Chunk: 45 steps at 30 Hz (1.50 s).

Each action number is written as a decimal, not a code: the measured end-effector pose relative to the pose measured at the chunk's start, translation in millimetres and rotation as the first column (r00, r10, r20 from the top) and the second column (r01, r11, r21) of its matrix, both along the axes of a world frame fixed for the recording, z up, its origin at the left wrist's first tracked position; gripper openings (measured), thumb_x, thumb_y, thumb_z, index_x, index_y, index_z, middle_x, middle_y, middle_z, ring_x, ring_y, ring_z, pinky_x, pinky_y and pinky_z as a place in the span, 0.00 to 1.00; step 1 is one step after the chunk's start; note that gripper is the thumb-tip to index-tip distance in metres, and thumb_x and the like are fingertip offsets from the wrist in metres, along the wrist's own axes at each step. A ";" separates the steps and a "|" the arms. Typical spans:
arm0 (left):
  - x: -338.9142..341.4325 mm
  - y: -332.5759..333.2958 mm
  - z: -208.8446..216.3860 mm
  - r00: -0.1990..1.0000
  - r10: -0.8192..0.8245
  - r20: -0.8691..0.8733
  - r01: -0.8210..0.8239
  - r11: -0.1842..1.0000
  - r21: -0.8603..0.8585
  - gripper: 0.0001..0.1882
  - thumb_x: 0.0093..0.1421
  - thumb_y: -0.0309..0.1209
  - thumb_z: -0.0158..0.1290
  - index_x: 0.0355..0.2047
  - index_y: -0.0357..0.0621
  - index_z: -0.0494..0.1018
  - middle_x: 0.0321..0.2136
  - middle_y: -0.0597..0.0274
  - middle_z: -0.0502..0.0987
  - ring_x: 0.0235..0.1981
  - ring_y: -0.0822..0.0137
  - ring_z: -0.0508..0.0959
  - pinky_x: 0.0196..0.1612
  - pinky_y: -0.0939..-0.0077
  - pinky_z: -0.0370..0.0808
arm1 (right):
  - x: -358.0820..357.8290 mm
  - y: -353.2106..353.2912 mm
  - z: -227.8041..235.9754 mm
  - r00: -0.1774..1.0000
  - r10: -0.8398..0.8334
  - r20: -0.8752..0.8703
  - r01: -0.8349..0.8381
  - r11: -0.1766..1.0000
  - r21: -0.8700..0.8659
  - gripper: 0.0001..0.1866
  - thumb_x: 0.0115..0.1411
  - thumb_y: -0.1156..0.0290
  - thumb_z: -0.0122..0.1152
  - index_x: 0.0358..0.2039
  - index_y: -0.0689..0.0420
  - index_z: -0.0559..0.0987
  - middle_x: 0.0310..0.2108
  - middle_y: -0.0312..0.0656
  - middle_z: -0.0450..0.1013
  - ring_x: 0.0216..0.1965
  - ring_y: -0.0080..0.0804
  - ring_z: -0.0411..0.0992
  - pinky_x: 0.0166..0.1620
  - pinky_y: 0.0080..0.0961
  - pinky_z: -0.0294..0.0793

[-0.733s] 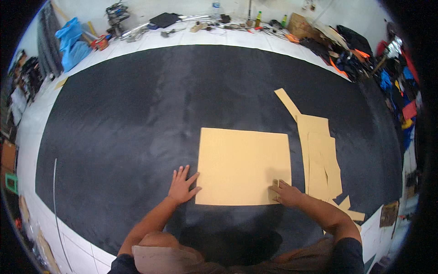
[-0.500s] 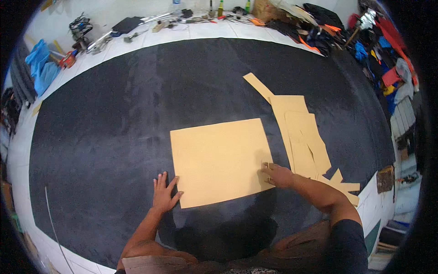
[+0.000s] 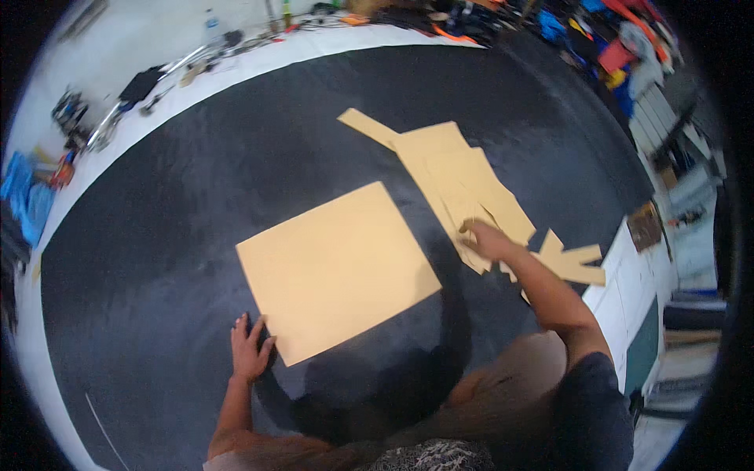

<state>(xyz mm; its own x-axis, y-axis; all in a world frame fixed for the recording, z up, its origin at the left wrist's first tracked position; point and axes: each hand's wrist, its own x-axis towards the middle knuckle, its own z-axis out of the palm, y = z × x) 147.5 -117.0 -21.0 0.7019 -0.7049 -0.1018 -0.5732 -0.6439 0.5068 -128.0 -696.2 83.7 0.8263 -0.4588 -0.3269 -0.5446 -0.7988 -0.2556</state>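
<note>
A large, nearly square tan card sheet [image 3: 338, 275] lies flat in front of me on dark fabric [image 3: 181, 180]. My left hand [image 3: 250, 353] is open, fingers spread, its thumb and fingertips at the sheet's near left corner. Over a loose pile of tan card pieces [image 3: 459, 177] to the right hovers or rests my right hand [image 3: 488, 242]. Its fingers are bent, with thumb and forefinger apart; nothing shows between them. A narrow tan strip [image 3: 367, 129] sticks out at the pile's far end, and several cut strips [image 3: 577, 263] fan out beyond my right wrist.
Along the far wall lie cables, tools and a clear bottle [image 3: 212, 25]. Blue plastic bags [image 3: 27, 200] sit at the far left. A heap of coloured scraps [image 3: 616, 59] fills the back right corner. A brown block [image 3: 644, 226] stands by the fabric's right edge.
My right hand has left the sheet's right edge and moved right to the pile of card pieces. My left hand stays by the near left corner. The view has turned to the right.
</note>
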 end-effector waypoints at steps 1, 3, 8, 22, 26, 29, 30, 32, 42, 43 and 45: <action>7.1 6.7 6.1 1.000 0.009 -0.030 -0.009 1.000 -0.013 0.32 0.61 0.43 0.61 0.65 0.51 0.69 0.70 0.36 0.57 0.72 0.33 0.53 0.72 0.42 0.50 | 6.3 -3.8 14.2 0.998 -0.027 -0.061 0.022 0.997 -0.071 0.23 0.68 0.50 0.55 0.50 0.56 0.79 0.50 0.52 0.77 0.53 0.55 0.75 0.55 0.49 0.73; 14.9 3.2 13.5 0.998 -0.055 0.032 0.052 0.995 0.089 0.33 0.61 0.43 0.62 0.65 0.50 0.69 0.70 0.37 0.56 0.72 0.34 0.53 0.72 0.43 0.51 | -16.0 -12.7 -2.1 0.978 0.149 -0.146 -0.180 0.956 -0.233 0.22 0.68 0.49 0.54 0.44 0.57 0.79 0.44 0.51 0.79 0.49 0.54 0.77 0.51 0.51 0.74; 28.7 24.5 58.8 0.973 -0.219 0.069 0.189 0.934 0.304 0.35 0.58 0.41 0.65 0.65 0.49 0.68 0.72 0.40 0.53 0.73 0.37 0.51 0.72 0.44 0.52 | -23.0 77.6 -79.7 0.896 0.407 0.177 -0.370 0.905 -0.209 0.13 0.63 0.60 0.57 0.41 0.53 0.79 0.39 0.49 0.76 0.45 0.52 0.76 0.45 0.51 0.76; 30.1 7.3 9.1 0.984 0.047 0.175 -0.060 0.996 0.067 0.32 0.61 0.44 0.63 0.63 0.51 0.71 0.69 0.41 0.59 0.70 0.41 0.58 0.71 0.51 0.58 | 7.4 162.2 -85.0 0.950 0.310 -0.036 -0.311 0.950 -0.032 0.26 0.63 0.66 0.59 0.63 0.47 0.73 0.68 0.49 0.62 0.66 0.56 0.62 0.67 0.52 0.62; 28.8 -5.3 5.7 0.990 -0.030 0.140 0.015 0.994 0.108 0.35 0.60 0.48 0.62 0.67 0.61 0.67 0.71 0.43 0.56 0.72 0.38 0.55 0.72 0.44 0.54 | -8.1 142.9 -95.9 0.955 0.293 0.054 -0.287 0.953 -0.095 0.26 0.68 0.62 0.59 0.66 0.46 0.70 0.72 0.46 0.57 0.73 0.57 0.53 0.71 0.57 0.53; 30.8 -2.8 6.5 0.992 -0.082 0.093 0.067 0.986 0.153 0.37 0.60 0.52 0.61 0.68 0.63 0.65 0.72 0.42 0.53 0.73 0.35 0.52 0.72 0.39 0.50 | -4.4 147.6 -97.0 0.942 0.332 0.046 -0.326 0.939 -0.105 0.27 0.67 0.62 0.60 0.66 0.46 0.69 0.72 0.46 0.58 0.73 0.57 0.53 0.71 0.56 0.53; 34.0 -1.6 7.5 0.991 -0.102 0.090 0.089 0.985 0.145 0.37 0.60 0.54 0.60 0.68 0.64 0.65 0.72 0.42 0.53 0.73 0.35 0.51 0.72 0.37 0.50 | -1.3 151.0 -97.4 0.940 0.339 0.048 -0.333 0.937 -0.103 0.27 0.67 0.62 0.60 0.66 0.46 0.69 0.72 0.46 0.58 0.72 0.57 0.53 0.71 0.56 0.54; 29.1 -0.5 5.7 0.987 -0.132 0.087 0.115 0.978 0.173 0.38 0.60 0.57 0.59 0.69 0.66 0.64 0.73 0.43 0.52 0.73 0.37 0.50 0.72 0.37 0.48 | 1.7 157.4 -95.9 0.919 0.391 0.045 -0.385 0.918 -0.094 0.27 0.67 0.62 0.60 0.66 0.46 0.69 0.72 0.46 0.58 0.72 0.56 0.54 0.70 0.55 0.55; 31.7 43.3 3.6 0.986 -0.143 0.090 0.113 0.955 0.273 0.47 0.53 0.67 0.59 0.71 0.71 0.61 0.74 0.48 0.49 0.75 0.41 0.49 0.74 0.40 0.48 | 6.8 201.3 -95.1 0.872 0.490 -0.001 -0.486 0.864 -0.134 0.28 0.66 0.60 0.61 0.67 0.43 0.70 0.72 0.44 0.60 0.71 0.52 0.57 0.66 0.51 0.61; 33.8 41.0 4.8 0.987 -0.134 0.088 0.107 0.958 0.268 0.49 0.51 0.68 0.60 0.71 0.71 0.60 0.74 0.49 0.49 0.75 0.42 0.48 0.74 0.41 0.48 | 7.9 202.7 -94.1 0.867 0.497 -0.015 -0.494 0.857 -0.147 0.28 0.66 0.60 0.61 0.67 0.43 0.70 0.72 0.44 0.59 0.71 0.52 0.57 0.66 0.51 0.61; 36.2 39.5 8.6 0.983 -0.155 0.096 0.126 0.959 0.253 0.54 0.46 0.69 0.63 0.71 0.69 0.60 0.74 0.45 0.50 0.74 0.38 0.50 0.72 0.39 0.50 | 9.4 204.8 -92.9 0.859 0.509 -0.044 -0.509 0.844 -0.171 0.28 0.67 0.60 0.60 0.67 0.43 0.69 0.72 0.44 0.59 0.71 0.52 0.57 0.67 0.51 0.60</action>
